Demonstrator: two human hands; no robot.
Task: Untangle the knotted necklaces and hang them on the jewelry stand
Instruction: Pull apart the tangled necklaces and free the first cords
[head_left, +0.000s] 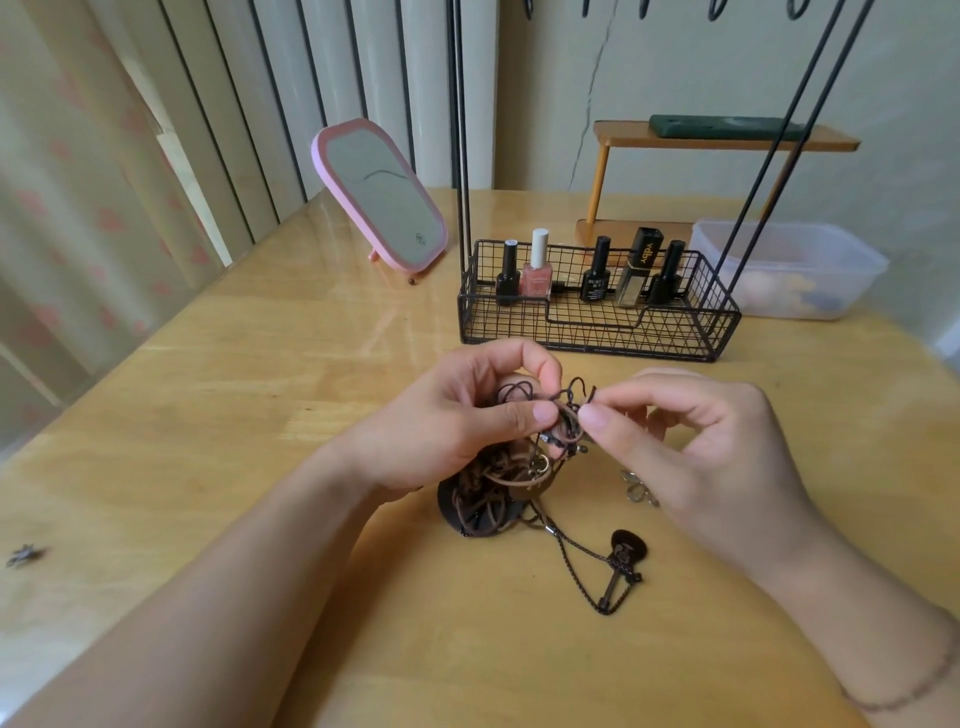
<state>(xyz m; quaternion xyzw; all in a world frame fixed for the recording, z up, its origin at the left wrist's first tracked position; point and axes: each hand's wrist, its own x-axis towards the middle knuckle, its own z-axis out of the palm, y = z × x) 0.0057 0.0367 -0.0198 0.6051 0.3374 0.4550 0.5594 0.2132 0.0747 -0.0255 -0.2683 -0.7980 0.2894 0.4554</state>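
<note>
A tangle of dark brown cord necklaces (498, 483) hangs from my hands down onto the wooden table (260, 389). My left hand (457, 421) pinches a bunch of the cords between thumb and fingers. My right hand (691, 441) pinches a knotted loop just right of it. A dark chain with a guitar-shaped pendant (623, 561) trails from the tangle onto the table. The black wire jewelry stand (597, 332) rises behind my hands, its basket base on the table and its hooks (717, 8) at the top edge of the view.
Several nail polish bottles (540, 267) stand in the stand's basket. A pink mirror (382, 200) leans at the back left, a clear plastic tub (789, 270) and a small wooden shelf (722, 137) at the back right. A small metal charm (23, 555) lies at the far left, a silver piece (641, 488) under my right hand.
</note>
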